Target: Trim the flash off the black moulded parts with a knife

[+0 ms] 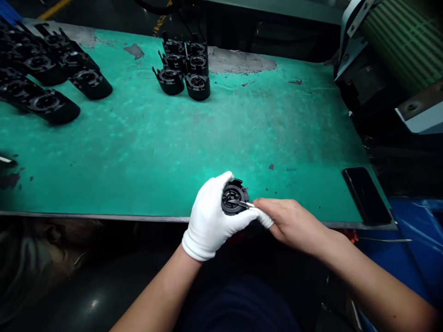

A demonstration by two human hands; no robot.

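Over the front edge of the table, my left hand (209, 214), in a white glove, is wrapped round a round black plastic part (235, 196). The part's face, with rings and small raised details, is turned up towards me. My right hand (282, 216) is closed on a slim pointed knife (239, 203), its tip over the middle of the part. Something white covers a finger of this hand, close to the left thumb. Most of the knife's handle is hidden by the fingers.
Several black plastic parts (198, 86) stand in rows at the back of the green table (155, 152). More stacked black parts (90, 83) are at the far left. A phone (367, 196) lies at the right edge. Machinery with a green ribbed belt (401, 41) rises at upper right.
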